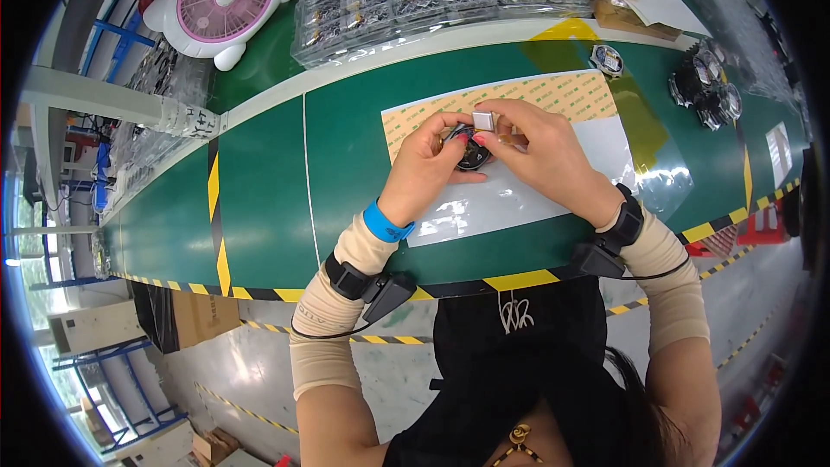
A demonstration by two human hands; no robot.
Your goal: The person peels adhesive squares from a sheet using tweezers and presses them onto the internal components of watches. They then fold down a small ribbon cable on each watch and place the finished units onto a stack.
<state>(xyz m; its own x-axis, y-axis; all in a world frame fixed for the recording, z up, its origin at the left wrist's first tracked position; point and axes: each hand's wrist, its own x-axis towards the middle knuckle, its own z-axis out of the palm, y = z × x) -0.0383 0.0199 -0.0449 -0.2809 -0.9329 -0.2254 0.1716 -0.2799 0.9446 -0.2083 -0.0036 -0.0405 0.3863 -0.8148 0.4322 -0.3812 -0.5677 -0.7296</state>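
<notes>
Fingers: left hand [428, 156] grips a round black electronic disc [471, 157]; right hand [549, 151] pinches a small silver rectangular block [483, 121] at its upper rim.
Disc: held over a glossy tan-and-white sheet [458, 218], left of its middle.
Progress: block appears raised off the disc, so I judge this unit partway done; a similar round part [607, 60] lies beyond the sheet's upper-right corner.
Edges: from afar, I see green bench [259, 182] stretching left, a black-and-yellow striped border [521, 280] nearest the body.

Device [473, 156] above sheet [493, 203], trays [432, 24] behind
</notes>
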